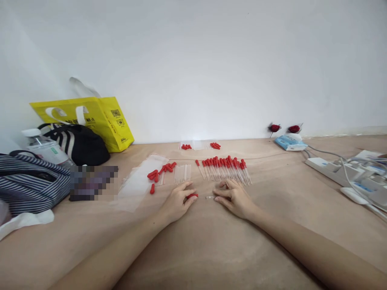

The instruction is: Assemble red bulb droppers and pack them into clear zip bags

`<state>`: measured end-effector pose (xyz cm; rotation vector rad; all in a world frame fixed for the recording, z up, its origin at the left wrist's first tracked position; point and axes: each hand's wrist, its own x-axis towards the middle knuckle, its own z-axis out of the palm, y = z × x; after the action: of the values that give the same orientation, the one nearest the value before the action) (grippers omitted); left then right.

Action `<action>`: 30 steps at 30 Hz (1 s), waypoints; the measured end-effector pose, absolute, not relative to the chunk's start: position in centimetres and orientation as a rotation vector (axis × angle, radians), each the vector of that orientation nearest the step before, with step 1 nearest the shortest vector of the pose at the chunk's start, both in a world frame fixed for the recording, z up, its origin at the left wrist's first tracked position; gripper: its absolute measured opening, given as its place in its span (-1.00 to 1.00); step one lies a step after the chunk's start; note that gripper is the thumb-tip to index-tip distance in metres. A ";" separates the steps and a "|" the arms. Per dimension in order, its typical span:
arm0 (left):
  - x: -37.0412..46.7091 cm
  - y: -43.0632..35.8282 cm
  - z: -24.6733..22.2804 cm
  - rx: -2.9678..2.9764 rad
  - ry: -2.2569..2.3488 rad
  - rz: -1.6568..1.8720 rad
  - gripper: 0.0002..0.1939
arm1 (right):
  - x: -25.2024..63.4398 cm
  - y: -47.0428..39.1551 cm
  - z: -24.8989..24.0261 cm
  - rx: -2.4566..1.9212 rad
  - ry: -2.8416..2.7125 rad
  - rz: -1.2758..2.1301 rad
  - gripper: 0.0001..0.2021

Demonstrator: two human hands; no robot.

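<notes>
Between the thumb and fingers of my left hand [180,201] is a red rubber dropper bulb [192,196]. My right hand [236,198] pinches a clear glass dropper tube [209,197], whose end points left toward the bulb; a small gap keeps the two apart. Just beyond my right hand lies a row of droppers [225,166] with red bulbs fitted on clear tubes. Several bare glass tubes [182,173] lie side by side beyond my left hand. Loose red bulbs [153,175] are scattered to their left, some on a clear plastic bag.
Clear plastic bags [140,181] lie left of the loose bulbs. Two small red bulb groups [215,145] sit by the wall. At left stand a yellow bag [116,129], a bottle [50,147] and a striped pouch [33,183]. Power strips [347,173] with cables are at right.
</notes>
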<state>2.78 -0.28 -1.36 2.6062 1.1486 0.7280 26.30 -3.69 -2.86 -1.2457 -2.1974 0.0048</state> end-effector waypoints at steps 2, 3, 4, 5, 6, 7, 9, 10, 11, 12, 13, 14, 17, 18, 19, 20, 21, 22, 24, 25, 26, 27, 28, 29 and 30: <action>2.8 -0.1 -1.6 2.626 1.108 0.766 -0.74 | 26.1 -3.6 -3.2 -1.246 -2.159 -0.016 -0.84; 2.8 -0.1 -1.6 2.639 1.083 0.797 -0.75 | 26.0 -3.6 -3.2 -1.239 -2.150 -0.031 -0.85; 2.9 -0.2 -1.6 2.651 1.063 0.829 -0.76 | 25.9 -3.7 -3.2 -1.229 -2.146 -0.047 -0.86; 2.9 -0.3 -1.5 2.659 1.047 0.852 -0.77 | 25.8 -3.8 -3.1 -1.218 -2.144 -0.066 -0.87; 3.0 -0.4 -1.4 2.665 1.036 0.858 -0.79 | 25.6 -3.9 -2.9 -1.210 -2.143 -0.083 -0.87; 3.1 -0.6 -1.3 2.666 1.031 0.847 -0.80 | 25.5 -4.1 -2.7 -1.208 -2.140 -0.093 -0.87; 3.4 -1.0 -1.0 2.661 1.032 0.793 -0.83 | 25.1 -4.3 -2.3 -1.227 -2.131 -0.091 -0.86; 3.5 -1.2 -0.9 2.657 1.035 0.763 -0.84 | 25.0 -4.5 -2.1 -1.245 -2.126 -0.086 -0.86; 3.6 -1.3 -0.8 2.653 1.041 0.742 -0.84 | 24.8 -4.5 -1.9 -1.263 -2.124 -0.081 -0.86; 3.7 -1.4 -0.8 2.650 1.045 0.731 -0.85 | 24.7 -4.6 -1.9 -1.278 -2.124 -0.082 -0.86; 3.7 -1.4 -0.8 2.649 1.044 0.728 -0.85 | 24.5 -4.6 -1.8 -1.288 -2.124 -0.089 -0.86; 3.7 -1.4 -0.9 2.651 1.035 0.729 -0.85 | 24.4 -4.6 -1.8 -1.290 -2.124 -0.098 -0.86; 3.6 -1.2 -1.2 2.664 0.993 0.743 -0.83 | 24.1 -4.7 -1.8 -1.268 -2.115 -0.101 -0.85; 3.5 -1.1 -1.3 2.669 0.980 0.746 -0.81 | 24.1 -4.7 -1.8 -1.254 -2.111 -0.101 -0.85; 3.5 -1.0 -1.4 2.671 0.973 0.751 -0.80 | 23.9 -4.8 -1.8 -1.241 -2.107 -0.103 -0.84; 3.5 -1.0 -1.4 2.671 0.969 0.756 -0.80 | 23.8 -4.8 -1.8 -1.230 -2.107 -0.109 -0.84; 3.5 -0.9 -1.5 2.667 0.968 0.762 -0.79 | 23.7 -4.9 -1.8 -1.221 -2.109 -0.119 -0.83; 3.5 -1.0 -1.5 2.659 0.970 0.767 -0.79 | 23.6 -5.0 -1.8 -1.214 -2.114 -0.130 -0.83; 3.7 -1.1 -1.4 2.622 0.983 0.783 -0.78 | 23.4 -5.1 -1.9 -1.197 -2.130 -0.153 -0.81; 3.8 -1.2 -1.3 2.596 0.993 0.792 -0.78 | 23.3 -5.1 -1.9 -1.184 -2.138 -0.165 -0.81; 3.9 -1.3 -1.2 2.566 1.009 0.801 -0.78 | 23.3 -5.2 -2.0 -1.168 -2.145 -0.177 -0.80; 3.9 -1.4 -1.0 2.535 1.027 0.811 -0.78 | 23.2 -5.2 -2.1 -1.151 -2.149 -0.192 -0.80; 4.0 -1.5 -0.9 2.504 1.045 0.820 -0.78 | 23.1 -5.2 -2.1 -1.134 -2.152 -0.209 -0.80; 4.1 -1.5 -0.8 2.477 1.058 0.827 -0.78 | 23.1 -5.2 -2.2 -1.116 -2.157 -0.230 -0.80; 4.1 -1.6 -0.7 2.457 1.065 0.830 -0.78 | 23.1 -5.2 -2.2 -1.096 -2.162 -0.255 -0.81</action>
<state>4.10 -1.58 -0.73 2.4566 1.0649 0.8299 23.09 -5.22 -2.21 -1.0963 -2.1623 -0.2549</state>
